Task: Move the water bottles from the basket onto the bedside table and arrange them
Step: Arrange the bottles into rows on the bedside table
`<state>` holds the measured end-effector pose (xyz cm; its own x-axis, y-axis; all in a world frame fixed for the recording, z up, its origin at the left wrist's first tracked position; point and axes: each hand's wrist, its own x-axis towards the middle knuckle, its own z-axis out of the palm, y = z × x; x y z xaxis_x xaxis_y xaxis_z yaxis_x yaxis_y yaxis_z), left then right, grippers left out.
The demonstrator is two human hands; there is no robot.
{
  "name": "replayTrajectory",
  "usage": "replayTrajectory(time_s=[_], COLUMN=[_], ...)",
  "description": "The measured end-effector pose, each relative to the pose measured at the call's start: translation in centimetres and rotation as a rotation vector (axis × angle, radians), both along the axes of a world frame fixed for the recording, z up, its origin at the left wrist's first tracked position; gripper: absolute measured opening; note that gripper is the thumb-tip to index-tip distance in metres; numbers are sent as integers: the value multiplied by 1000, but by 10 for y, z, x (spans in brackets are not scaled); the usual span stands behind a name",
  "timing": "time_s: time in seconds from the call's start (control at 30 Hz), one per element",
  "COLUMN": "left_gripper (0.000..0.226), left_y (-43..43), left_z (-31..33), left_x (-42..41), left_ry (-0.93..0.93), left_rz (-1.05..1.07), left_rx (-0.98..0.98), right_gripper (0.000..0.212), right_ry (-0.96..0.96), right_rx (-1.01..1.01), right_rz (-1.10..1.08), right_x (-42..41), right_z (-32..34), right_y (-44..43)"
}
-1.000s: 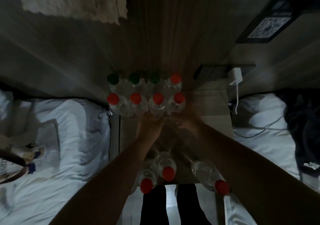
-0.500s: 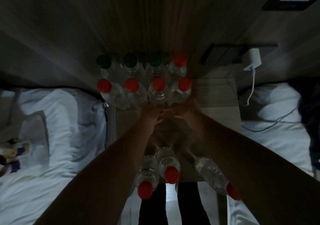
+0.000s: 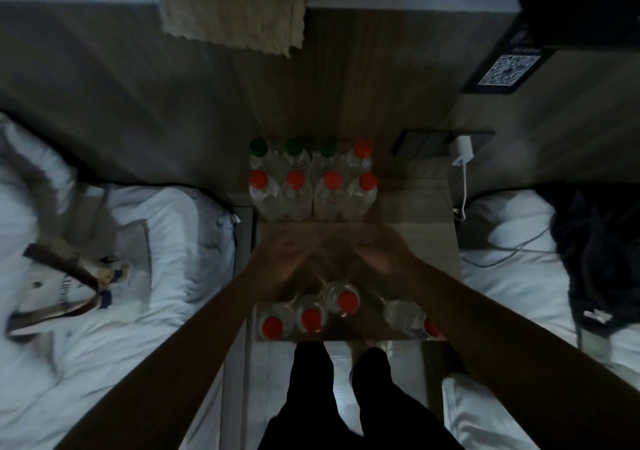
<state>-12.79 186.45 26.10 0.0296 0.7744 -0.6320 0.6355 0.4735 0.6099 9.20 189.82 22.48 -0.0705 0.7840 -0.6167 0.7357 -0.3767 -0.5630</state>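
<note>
I saw the bedside table [image 3: 419,207] in the middle of the frame, between two white beds. At its far edge, against the wooden wall, eight water bottles [image 3: 313,179] stood upright in two tight rows of four: the back row had three green caps and one red at the right, the front row four red caps. Nearer the bottom of the frame, four more red-capped bottles [image 3: 341,302] stood along the table's near edge, three bunched at the left and one apart at the right. Both hands were over the table between the two groups, blurred by motion. My left hand [image 3: 289,259] and right hand [image 3: 375,257] held no bottle that I could see; I could not tell how the fingers were set. A printed bag [image 3: 83,276] lay on the left bed [image 3: 166,311].
</note>
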Motion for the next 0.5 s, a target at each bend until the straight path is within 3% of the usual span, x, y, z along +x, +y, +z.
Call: replayTrajectory(time_s=[0.13,0.27,0.4,0.5], left_gripper=[39,31,29,29], left_y=[-41,-67,-90,-101], left_z=[32,42,46,41], left_x=[-9,-16,-13,-15], left_ry=[40,98,128,84], left_rz=[30,43,-52,-60], left_rx=[-7,75,186,199], right_gripper=[28,46,31,35], right_ry=[34,-2,-89,-66], right_rx=[122,209,186,122], right_rz=[110,215,342,379], right_x=[-16,-19,-20,-26], right_z=[51,56,52,55], right_y=[-27,-42,-63,-77])
